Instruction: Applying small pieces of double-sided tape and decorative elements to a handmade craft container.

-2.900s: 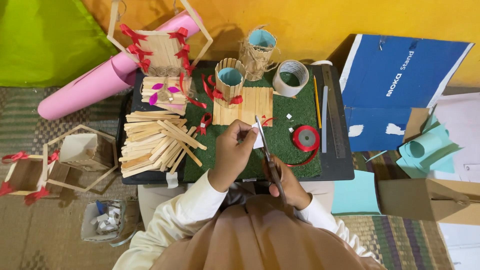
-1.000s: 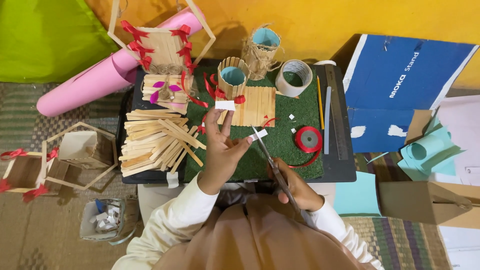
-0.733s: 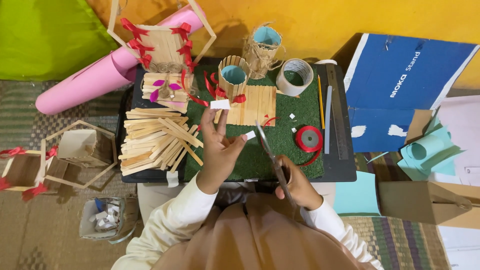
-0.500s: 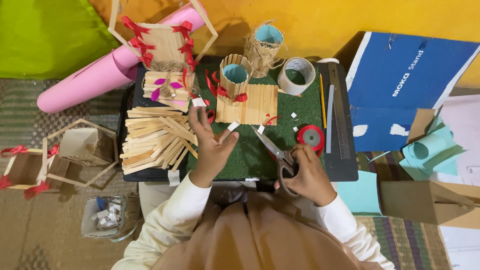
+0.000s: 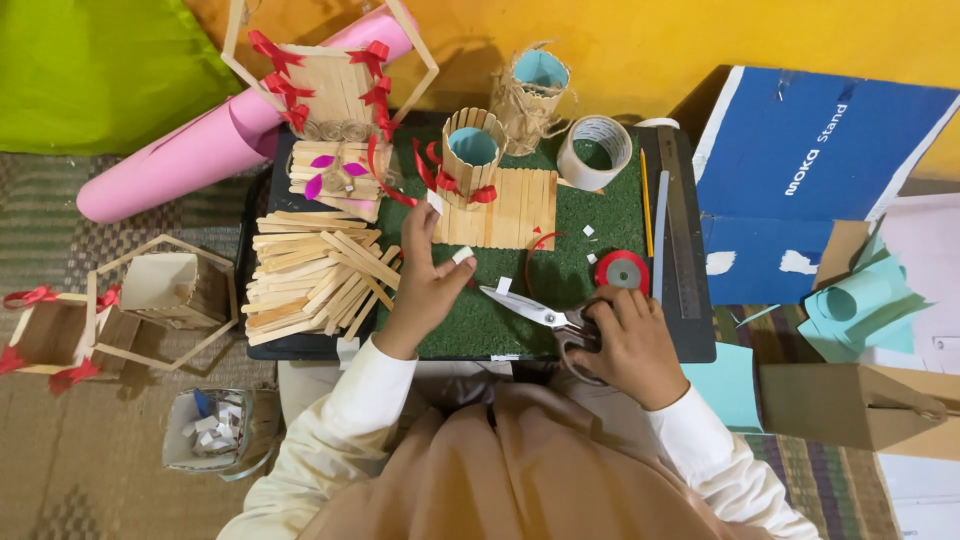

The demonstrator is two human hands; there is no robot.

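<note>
My left hand (image 5: 425, 285) hovers over the green mat (image 5: 600, 215), fingers apart, with small white foam pieces stuck on the fingertips (image 5: 462, 256). It is beside the pile of wooden craft sticks (image 5: 310, 270) and just below the stick platform (image 5: 505, 210) that carries a small stick cup with red ribbon (image 5: 472, 155). My right hand (image 5: 625, 345) grips the handles of silver scissors (image 5: 530, 310), whose blades point left and lie low over the mat. A red ribbon spool (image 5: 622, 270) sits just above my right hand.
A white tape roll (image 5: 593, 152), a twine-wrapped cup (image 5: 535, 85), a ruler (image 5: 680, 230) and a pencil (image 5: 646, 200) lie at the back right. A pink paper roll (image 5: 200, 150), stick lanterns (image 5: 150, 300), a scrap bin (image 5: 205, 430), a blue box (image 5: 810, 180) and cardboard (image 5: 860, 405) surround the tray.
My left hand moved left and forward with the white pieces on its fingers. My right hand drew the scissors back and laid them lower over the mat.
</note>
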